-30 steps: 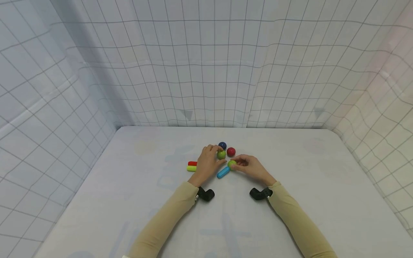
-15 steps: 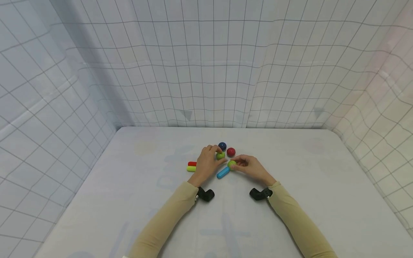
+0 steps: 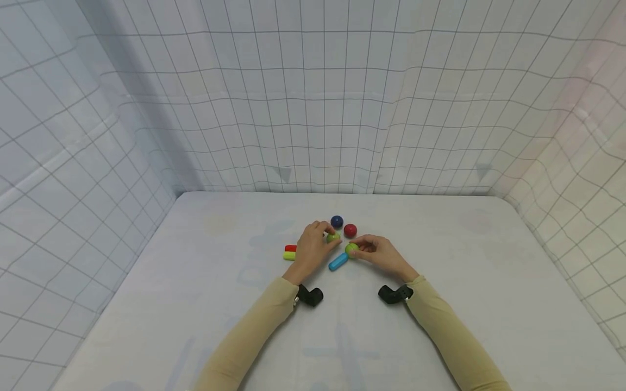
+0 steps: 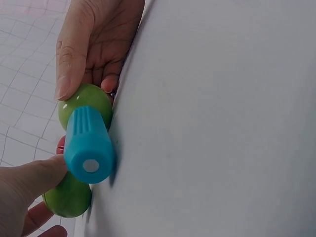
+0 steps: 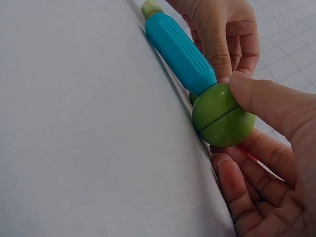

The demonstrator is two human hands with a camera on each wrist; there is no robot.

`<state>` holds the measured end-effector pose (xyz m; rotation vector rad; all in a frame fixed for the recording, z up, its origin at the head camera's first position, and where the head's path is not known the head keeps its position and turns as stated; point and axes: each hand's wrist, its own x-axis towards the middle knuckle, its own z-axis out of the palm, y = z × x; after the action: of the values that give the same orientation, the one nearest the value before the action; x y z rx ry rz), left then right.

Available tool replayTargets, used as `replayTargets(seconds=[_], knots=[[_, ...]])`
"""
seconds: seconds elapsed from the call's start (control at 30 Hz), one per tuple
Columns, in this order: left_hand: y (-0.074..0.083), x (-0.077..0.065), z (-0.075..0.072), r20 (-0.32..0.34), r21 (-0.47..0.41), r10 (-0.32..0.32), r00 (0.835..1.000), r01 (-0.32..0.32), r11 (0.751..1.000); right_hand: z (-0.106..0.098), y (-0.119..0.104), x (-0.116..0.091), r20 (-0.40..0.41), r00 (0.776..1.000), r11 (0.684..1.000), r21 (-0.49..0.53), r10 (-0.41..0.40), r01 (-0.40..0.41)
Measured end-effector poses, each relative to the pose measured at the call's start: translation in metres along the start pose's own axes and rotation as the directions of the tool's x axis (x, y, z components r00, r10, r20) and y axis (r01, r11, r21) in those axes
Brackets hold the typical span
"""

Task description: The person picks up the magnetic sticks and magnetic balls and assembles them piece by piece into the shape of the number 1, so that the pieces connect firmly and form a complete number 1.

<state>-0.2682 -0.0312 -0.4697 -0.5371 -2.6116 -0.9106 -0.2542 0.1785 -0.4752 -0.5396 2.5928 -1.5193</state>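
My left hand (image 3: 313, 247) pinches a green ball (image 3: 333, 237) between thumb and fingers, close over the table. To the right, my right hand (image 3: 383, 254) holds a second green ball (image 5: 223, 115), which has a dark seam round its middle; its thumb (image 5: 259, 101) lies on top and the fingers reach underneath. A short blue ribbed stick (image 3: 338, 262) with a white dot on one end lies diagonally on the table, its far end right at the second ball. Behind the hands sit a dark blue ball (image 3: 337, 221) and a red ball (image 3: 350, 230).
A red stick (image 3: 290, 248) and a yellow stick (image 3: 289, 256) lie side by side left of my left hand, which partly covers them. All stands on a white-covered table (image 3: 440, 326), with white grid-patterned curtains (image 3: 337, 108) behind and at the sides.
My left hand has drawn its green ball slightly toward me and left, away from the dark blue and red balls. The right hand and its ball have stayed nearly still.
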Motion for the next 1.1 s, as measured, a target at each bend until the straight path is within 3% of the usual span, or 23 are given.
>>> replayTargets(seconds=[0.17, 0.37, 0.83, 1.1], knots=[[-0.002, -0.002, -0.003, 0.044, 0.012, -0.021, 0.999, 0.02, 1.0, 0.001, 0.011, 0.004, 0.002, 1.0, 1.0, 0.004, 0.006, -0.006], [0.0, -0.004, -0.008, 0.084, 0.062, -0.063, 0.994, 0.058, 0.996, 0.0, 0.009, 0.003, 0.007, 1.0, 1.0, 0.003, 0.014, -0.014], [0.001, -0.012, -0.017, 0.095, 0.061, -0.046, 0.994, 0.041, 0.997, 0.0, 0.009, 0.002, 0.0, 1.0, 1.0, 0.022, 0.014, -0.014], [0.0, -0.017, -0.02, 0.111, 0.039, -0.076, 0.991, 0.072, 0.997, 0.001, 0.01, 0.002, -0.037, 0.999, 1.0, 0.01, -0.005, 0.005]])
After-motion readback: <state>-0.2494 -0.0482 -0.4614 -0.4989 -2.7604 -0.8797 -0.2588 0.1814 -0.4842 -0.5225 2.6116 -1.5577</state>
